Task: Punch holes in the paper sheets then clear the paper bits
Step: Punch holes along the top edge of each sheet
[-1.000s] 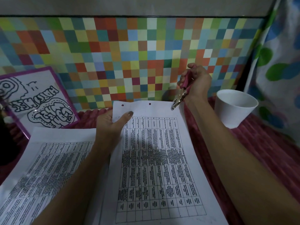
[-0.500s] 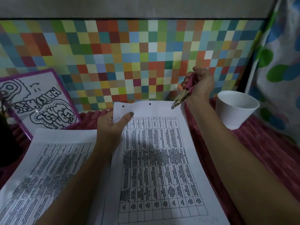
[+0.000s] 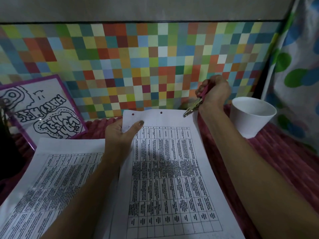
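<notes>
A printed sheet with a table (image 3: 165,178) lies lifted at its far edge, where two punched holes show. My left hand (image 3: 120,135) pinches its top left corner, thumb on top. My right hand (image 3: 214,94) squeezes a hand-held hole punch (image 3: 195,106) with pink handles and a metal jaw. The jaw tip sits at the sheet's top right corner. A second printed sheet (image 3: 48,183) lies flat to the left, partly under my left forearm.
A white cup (image 3: 252,116) stands at the right on the pink ribbed cloth (image 3: 284,156). A purple-framed drawing (image 3: 43,111) leans against the multicoloured checkered wall. A spotted curtain hangs at the far right. A dark object sits at the left edge.
My right hand with the punch has shifted a little right and its jaw has stayed at the sheet's top right corner. The left hand keeps its hold.
</notes>
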A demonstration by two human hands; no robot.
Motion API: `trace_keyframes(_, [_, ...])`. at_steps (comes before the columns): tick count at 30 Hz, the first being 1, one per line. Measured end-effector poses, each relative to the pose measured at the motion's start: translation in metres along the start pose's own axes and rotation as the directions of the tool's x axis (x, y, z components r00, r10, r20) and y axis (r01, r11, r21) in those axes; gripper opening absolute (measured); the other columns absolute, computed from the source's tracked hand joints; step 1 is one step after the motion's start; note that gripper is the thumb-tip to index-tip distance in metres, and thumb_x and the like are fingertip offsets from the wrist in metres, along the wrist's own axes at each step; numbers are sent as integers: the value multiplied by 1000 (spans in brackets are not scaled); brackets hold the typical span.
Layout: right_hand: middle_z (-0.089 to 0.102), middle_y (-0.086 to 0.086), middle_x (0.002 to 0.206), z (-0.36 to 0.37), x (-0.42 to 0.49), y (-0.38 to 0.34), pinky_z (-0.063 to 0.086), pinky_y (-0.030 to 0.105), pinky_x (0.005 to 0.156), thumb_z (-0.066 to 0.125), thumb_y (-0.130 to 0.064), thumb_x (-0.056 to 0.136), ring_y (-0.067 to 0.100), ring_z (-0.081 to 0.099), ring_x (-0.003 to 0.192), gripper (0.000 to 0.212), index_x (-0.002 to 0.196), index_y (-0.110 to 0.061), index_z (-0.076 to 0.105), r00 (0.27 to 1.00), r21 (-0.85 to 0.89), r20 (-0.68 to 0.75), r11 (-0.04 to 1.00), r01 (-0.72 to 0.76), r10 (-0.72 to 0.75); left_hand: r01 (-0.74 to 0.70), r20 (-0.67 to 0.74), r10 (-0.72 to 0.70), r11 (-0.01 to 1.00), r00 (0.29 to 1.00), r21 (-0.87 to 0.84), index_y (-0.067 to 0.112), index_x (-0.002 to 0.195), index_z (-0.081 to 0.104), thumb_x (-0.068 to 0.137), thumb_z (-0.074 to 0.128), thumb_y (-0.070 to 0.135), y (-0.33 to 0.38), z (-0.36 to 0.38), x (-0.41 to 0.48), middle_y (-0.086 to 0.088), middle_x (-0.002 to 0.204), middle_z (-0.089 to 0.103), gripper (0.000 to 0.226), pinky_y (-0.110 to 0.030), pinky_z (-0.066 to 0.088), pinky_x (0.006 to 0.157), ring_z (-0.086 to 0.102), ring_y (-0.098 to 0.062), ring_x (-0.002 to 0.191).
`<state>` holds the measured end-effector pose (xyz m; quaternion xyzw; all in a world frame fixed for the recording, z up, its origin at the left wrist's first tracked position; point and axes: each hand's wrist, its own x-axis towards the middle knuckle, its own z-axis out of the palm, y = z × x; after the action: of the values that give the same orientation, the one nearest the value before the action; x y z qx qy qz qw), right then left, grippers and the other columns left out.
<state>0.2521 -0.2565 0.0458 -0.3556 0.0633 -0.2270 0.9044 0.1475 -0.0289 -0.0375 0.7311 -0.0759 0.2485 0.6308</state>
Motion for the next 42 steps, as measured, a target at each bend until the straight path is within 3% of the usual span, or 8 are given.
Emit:
trace_keyframes(13, [60,18,79,5,-9,-19,52,37,64,32,11,67,28,58,67,54,114,5,57,749,-182,632,978,-102,196,91,-79,-86,994,993,64,6,105,72,90,68,12,5,-2,4,-4,93,77,16,-30,61,72,74,-18,85])
trace_keyframes(16, [60,18,80,6,-7,-23,52,38,66,33,11,64,27,59,69,58,117,5,57,735,-155,649,980,-123,195,130,-118,-117,985,986,112,12,108,73,90,68,16,7,-2,4,2,94,77,19,-17,56,66,73,-10,86])
trace_keyframes(21, [58,15,76,7,-3,-27,48,34,60,40,5,59,24,55,65,60,116,4,57,784,-92,599,986,-137,165,197,-74,-184,931,980,306,13,111,67,87,73,22,14,-2,16,1,99,74,26,-38,58,80,70,-23,98])
trace_keyframes(25, [57,14,74,8,-5,-30,45,32,56,39,5,58,22,52,61,58,113,3,58,827,-62,540,987,-149,159,-149,-20,220,724,975,673,6,145,35,83,77,21,40,14,22,-14,144,44,76,-48,36,110,40,-30,133])
trace_keyframes(28, [56,14,72,8,-5,-33,43,32,55,35,10,66,21,51,59,52,112,5,57,850,-64,502,987,-145,157,-411,305,276,591,911,694,13,143,42,89,60,43,59,45,24,-6,142,51,64,-53,21,118,44,-23,132])
trace_keyframes(31, [56,14,73,7,-7,-35,44,32,55,35,10,66,21,52,59,52,112,4,57,854,-62,501,989,-131,145,-379,396,130,655,909,654,25,127,58,90,47,53,67,70,32,15,123,62,47,-55,7,120,57,-10,119])
trace_keyframes(34, [57,14,74,8,-10,-35,46,32,54,35,10,65,20,53,59,54,115,6,56,852,-72,504,990,-121,140,-346,391,136,769,910,538,43,90,63,88,54,53,64,77,44,29,90,66,14,-60,30,111,62,8,92])
trace_keyframes(42, [53,17,76,11,-12,-35,47,35,57,27,16,72,24,53,59,51,116,8,53,835,-48,515,979,-200,196,-272,394,83,849,915,453,22,89,71,90,69,20,63,79,49,10,84,70,2,-5,41,75,62,4,79])
